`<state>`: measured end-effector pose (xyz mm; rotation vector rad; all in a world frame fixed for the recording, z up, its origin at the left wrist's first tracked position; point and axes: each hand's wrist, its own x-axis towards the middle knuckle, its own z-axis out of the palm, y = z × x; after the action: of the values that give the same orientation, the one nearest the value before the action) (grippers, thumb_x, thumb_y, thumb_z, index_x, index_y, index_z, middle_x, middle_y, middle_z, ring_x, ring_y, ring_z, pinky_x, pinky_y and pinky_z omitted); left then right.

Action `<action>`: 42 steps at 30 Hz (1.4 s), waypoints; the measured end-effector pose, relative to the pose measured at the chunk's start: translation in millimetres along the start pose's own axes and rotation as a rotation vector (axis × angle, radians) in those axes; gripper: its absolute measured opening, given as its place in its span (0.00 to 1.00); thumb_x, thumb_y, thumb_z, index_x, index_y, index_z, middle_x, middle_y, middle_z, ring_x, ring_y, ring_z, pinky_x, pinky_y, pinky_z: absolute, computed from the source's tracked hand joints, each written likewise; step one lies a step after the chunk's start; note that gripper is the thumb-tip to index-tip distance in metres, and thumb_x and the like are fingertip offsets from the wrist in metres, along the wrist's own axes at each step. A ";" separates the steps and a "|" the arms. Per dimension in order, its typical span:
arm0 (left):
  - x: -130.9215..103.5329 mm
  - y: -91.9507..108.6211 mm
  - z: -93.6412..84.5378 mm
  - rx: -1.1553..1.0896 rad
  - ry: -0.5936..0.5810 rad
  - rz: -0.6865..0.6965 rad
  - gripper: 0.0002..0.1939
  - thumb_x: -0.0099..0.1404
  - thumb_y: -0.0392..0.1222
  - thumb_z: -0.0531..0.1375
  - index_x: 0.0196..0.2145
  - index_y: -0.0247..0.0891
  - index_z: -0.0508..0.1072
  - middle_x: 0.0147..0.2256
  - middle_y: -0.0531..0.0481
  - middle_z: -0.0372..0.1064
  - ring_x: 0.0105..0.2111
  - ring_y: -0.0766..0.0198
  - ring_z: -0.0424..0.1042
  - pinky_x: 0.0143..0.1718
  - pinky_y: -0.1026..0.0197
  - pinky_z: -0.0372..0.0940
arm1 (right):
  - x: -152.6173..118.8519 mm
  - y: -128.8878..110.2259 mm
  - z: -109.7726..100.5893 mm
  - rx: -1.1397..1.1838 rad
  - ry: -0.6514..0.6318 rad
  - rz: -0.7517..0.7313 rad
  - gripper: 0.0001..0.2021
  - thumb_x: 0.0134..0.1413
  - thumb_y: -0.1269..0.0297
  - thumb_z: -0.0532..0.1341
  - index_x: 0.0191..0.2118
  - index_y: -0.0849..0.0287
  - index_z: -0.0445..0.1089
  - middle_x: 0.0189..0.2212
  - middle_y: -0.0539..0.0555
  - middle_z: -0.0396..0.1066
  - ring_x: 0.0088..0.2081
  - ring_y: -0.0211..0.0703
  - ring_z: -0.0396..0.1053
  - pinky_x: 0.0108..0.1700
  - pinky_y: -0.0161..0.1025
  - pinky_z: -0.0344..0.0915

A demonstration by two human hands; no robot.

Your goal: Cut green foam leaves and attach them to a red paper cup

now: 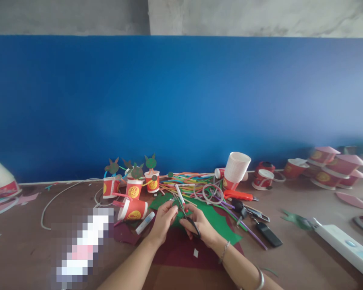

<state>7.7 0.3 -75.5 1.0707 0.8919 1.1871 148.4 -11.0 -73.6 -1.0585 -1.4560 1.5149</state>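
Black-handled scissors [195,230] are in my right hand [203,226], its fingers closed around the handles. Their blades point up and to the left, toward my left hand [163,221]. My left hand pinches a small piece of green paper [175,203] close to the blades; whether they touch it I cannot tell. Below both hands lie a green paper sheet [220,225] and a dark red sheet [181,255]. A white marker [179,194] lies just beyond the fingertips. A small white scrap [196,253] rests on the dark red sheet.
Red paper cups [133,189] with green animal-shaped cutouts stand at back left, one tipped over. Colored pipe cleaners [181,179] lie behind my hands. Right of them are stacked cups [236,169], an orange cutter [238,195], keys [267,233] and a power strip [344,245]. A blue panel [181,100] rises behind.
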 end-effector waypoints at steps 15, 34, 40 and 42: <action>6.4 -13.7 -7.2 0.098 0.133 0.063 0.23 0.55 0.56 0.59 0.18 0.38 0.54 0.17 0.59 0.47 0.18 0.73 0.47 0.19 0.68 0.43 | 1.0 2.4 -0.8 0.015 0.015 0.006 0.23 0.41 0.51 0.65 0.38 0.57 0.55 0.10 0.38 0.59 0.11 0.31 0.54 0.13 0.27 0.51; 4.8 -13.7 -6.9 0.231 0.116 0.169 0.20 0.61 0.50 0.54 0.18 0.38 0.53 0.18 0.59 0.46 0.20 0.70 0.47 0.22 0.65 0.44 | 0.3 0.3 1.5 0.037 -0.021 -0.001 0.25 0.40 0.51 0.65 0.39 0.58 0.55 0.12 0.41 0.63 0.14 0.33 0.59 0.17 0.29 0.55; 7.0 -17.8 -8.6 0.196 0.103 0.151 0.20 0.61 0.50 0.54 0.19 0.38 0.52 0.18 0.60 0.45 0.20 0.72 0.45 0.21 0.66 0.43 | 0.5 1.7 0.6 0.030 -0.017 0.003 0.24 0.40 0.52 0.65 0.39 0.59 0.55 0.12 0.41 0.62 0.14 0.32 0.58 0.16 0.29 0.55; 7.4 -18.4 -8.9 0.184 0.098 0.140 0.20 0.61 0.49 0.54 0.19 0.38 0.52 0.18 0.60 0.45 0.20 0.72 0.45 0.21 0.66 0.43 | 1.1 2.9 0.5 0.026 -0.015 -0.003 0.24 0.40 0.53 0.65 0.39 0.59 0.55 0.12 0.40 0.62 0.13 0.31 0.58 0.16 0.28 0.54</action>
<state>5.5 8.3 -95.6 1.2481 1.0317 1.3008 147.5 -10.3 -76.6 -1.0312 -1.4432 1.5391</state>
